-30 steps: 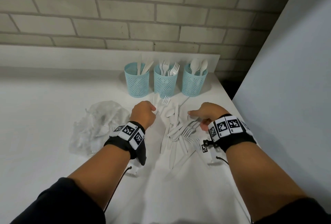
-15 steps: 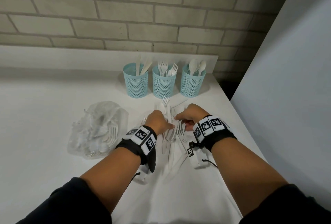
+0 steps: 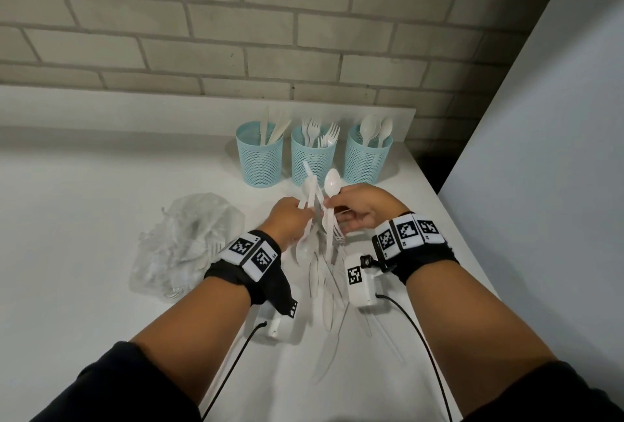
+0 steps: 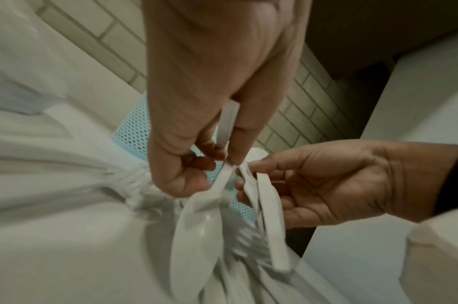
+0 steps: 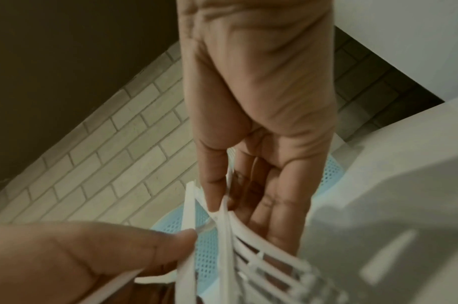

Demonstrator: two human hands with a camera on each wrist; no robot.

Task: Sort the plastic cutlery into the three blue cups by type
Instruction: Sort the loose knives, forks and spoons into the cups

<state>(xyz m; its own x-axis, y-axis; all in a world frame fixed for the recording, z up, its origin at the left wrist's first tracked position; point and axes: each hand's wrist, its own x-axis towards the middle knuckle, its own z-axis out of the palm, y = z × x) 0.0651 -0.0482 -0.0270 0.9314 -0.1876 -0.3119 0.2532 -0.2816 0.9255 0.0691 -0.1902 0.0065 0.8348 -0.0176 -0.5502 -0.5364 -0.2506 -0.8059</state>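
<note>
Three blue mesh cups stand at the back: the left cup [image 3: 259, 158] holds knives, the middle cup [image 3: 313, 161] forks, the right cup [image 3: 368, 161] spoons. Loose white cutlery [image 3: 326, 290] lies in a pile on the table between my forearms. Above the pile, my left hand [image 3: 302, 210] pinches a small bundle of cutlery handles [image 4: 229, 123], with a spoon bowl [image 4: 196, 222] hanging below. Touching it from the right, my right hand [image 3: 332, 205] pinches an upright spoon [image 3: 332, 181] together with forks [image 5: 261, 246]. Which pieces each hand holds is partly hidden.
A crumpled clear plastic bag [image 3: 185, 242] with more cutlery lies left of the pile. The white table [image 3: 84, 219] ends at its right edge close beside my right arm, next to a white panel [image 3: 540, 151]. A brick wall backs the cups.
My hands came together over the pile and rose off the table with cutlery pinched in both. The left hand drew back from near the cups.
</note>
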